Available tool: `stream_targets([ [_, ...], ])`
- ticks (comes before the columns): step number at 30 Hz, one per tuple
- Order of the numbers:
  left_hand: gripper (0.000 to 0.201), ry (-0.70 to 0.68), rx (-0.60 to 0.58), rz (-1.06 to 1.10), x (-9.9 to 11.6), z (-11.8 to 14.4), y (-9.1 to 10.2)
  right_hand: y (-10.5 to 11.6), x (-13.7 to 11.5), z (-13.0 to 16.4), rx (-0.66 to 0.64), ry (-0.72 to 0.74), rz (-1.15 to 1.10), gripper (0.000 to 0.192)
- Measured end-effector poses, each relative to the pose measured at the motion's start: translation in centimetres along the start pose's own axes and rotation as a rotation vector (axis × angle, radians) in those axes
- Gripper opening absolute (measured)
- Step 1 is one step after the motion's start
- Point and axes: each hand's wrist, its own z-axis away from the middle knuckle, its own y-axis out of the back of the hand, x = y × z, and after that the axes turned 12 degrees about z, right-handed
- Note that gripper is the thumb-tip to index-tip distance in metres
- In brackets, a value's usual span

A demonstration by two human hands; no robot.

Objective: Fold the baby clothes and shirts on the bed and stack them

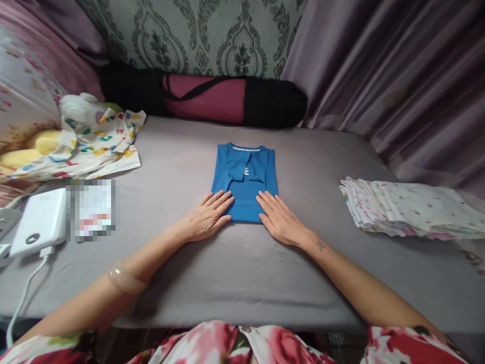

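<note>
A: Where is the shirt (244, 181)?

B: In the middle of the frame, flat on the grey bed sheet (235, 273), folded into a neat blue rectangle. Its long axis runs away from the person, collar at the far end, toward the top of the frame.

A: And the hands?

B: Both lie at its near edge. The left hand (207, 218) sits at the lower left corner, the right hand (278, 220) at the lower right corner. Each is open and flat, fingers together and stretched out, fingertips resting on the blue cloth. Neither has hold of anything; they press, they don't pinch.

A: Which one is nearer?

B: About even. The shirt lies straight ahead of both, between them, with the fingers angled inward toward its centre line.

A: How does the shirt look?

B: Smooth and tidy, a white stripe inside the collar, a small placket showing on the front.

A: Anything else around?

B: A stack of folded printed cloths (409, 208) at the right of the frame, a white power bank (40, 221) with its cable at the left, and a patterned cloth (91, 146) at upper left.
</note>
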Motion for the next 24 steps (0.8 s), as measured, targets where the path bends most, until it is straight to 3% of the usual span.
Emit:
stream_targets([
  [5, 0.065, -0.062, 0.059, -0.049, 1.1, -0.7, 0.2, -0.3, -1.1, 0.0, 0.048, 0.015, 0.038, 0.057],
  [10, 0.065, -0.096, -0.07, -0.017, 0.9, -1.2, -0.8, 0.1, -1.9, -0.1, -0.058, 0.058, 0.003, 0.059],
  [18, 0.063, -0.061, 0.007, -0.026, 2.1, -0.7, -0.6, 1.3, -4.1, 0.7, -0.101, 0.137, -0.051, 0.057],
  [21, 0.06, -0.052, -0.039, -0.014, 1.8, -0.7, -1.1, 1.9, -4.6, 0.8, -0.142, 0.159, -0.068, 0.056],
  [24, 0.058, -0.095, -0.012, 0.004, 1.1, -0.5, -1.1, 2.8, -4.2, 1.0, -0.15, 0.154, -0.086, 0.055],
])
